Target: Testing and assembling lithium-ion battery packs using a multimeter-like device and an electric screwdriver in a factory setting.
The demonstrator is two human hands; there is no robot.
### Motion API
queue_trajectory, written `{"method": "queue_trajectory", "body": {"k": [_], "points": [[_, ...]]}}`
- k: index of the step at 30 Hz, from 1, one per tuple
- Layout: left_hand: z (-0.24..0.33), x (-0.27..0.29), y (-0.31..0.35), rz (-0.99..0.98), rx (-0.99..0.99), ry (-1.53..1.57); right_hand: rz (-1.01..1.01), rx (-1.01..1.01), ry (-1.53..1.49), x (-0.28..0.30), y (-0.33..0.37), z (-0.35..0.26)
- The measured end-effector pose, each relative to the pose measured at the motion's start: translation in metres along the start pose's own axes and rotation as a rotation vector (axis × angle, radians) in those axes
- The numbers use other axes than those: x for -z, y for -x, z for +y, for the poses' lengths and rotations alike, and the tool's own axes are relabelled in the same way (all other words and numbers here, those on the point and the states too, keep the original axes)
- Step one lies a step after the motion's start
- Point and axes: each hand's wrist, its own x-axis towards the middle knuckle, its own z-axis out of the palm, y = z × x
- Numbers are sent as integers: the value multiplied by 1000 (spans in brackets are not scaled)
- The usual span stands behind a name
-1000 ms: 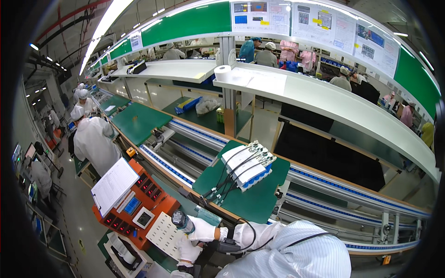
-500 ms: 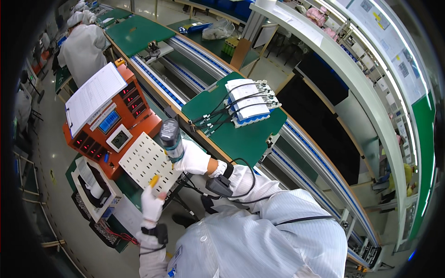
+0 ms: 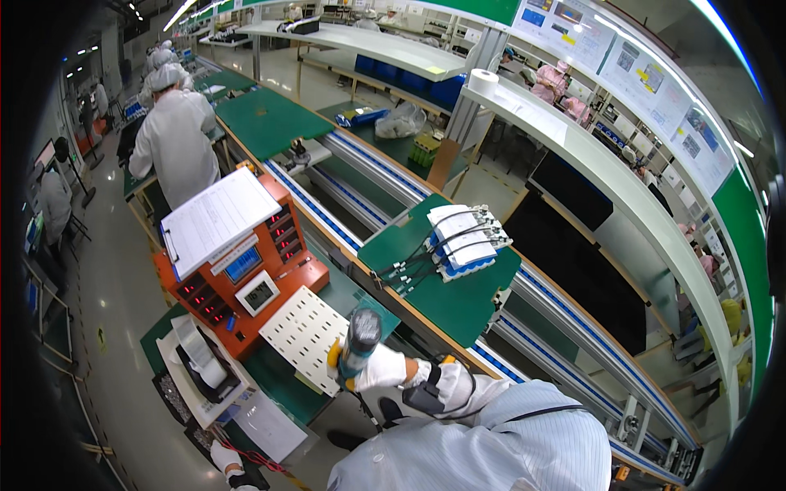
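Observation:
My right hand [image 3: 378, 368], in a white glove, is closed around a teal and black power screwdriver [image 3: 360, 340], its dark end pointing up. The tool is at the right edge of a cream slotted plate [image 3: 303, 331], where a small yellow piece [image 3: 334, 353] shows beside it. Far down at the lower left, my gloved left hand [image 3: 224, 457] is at a dark bin of small parts [image 3: 206, 442], by some red wires [image 3: 250, 458]. Its fingers are too small and partly hidden to read.
An orange instrument box [image 3: 299, 278] with red displays carries a clipboard [image 3: 221, 217]. A white dispenser-like unit [image 3: 201, 360] stands beside it. On a green board [image 3: 458, 315] over the conveyor lies a cabled blue-and-white battery-like pack [image 3: 463, 241]. A co-worker [image 3: 176, 143] stands farther back.
My left hand has moved from the slotted plate down to the dark bin. My right hand still grips the screwdriver near the plate's edge. The whole view has shifted.

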Motion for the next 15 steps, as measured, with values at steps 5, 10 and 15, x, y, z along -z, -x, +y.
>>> {"method": "queue_trajectory", "body": {"k": [5, 10, 15], "points": [[14, 6, -17, -63, 55, 256, -123, -93, -175, -34, -2, -2], [-20, 0, -12, -40, 1, 217, -143, -89, -106, -46, -9, 10], [-10, 19, -18, -263, -49, 2, -102, -119, -79, -37, -4, 17]]}}
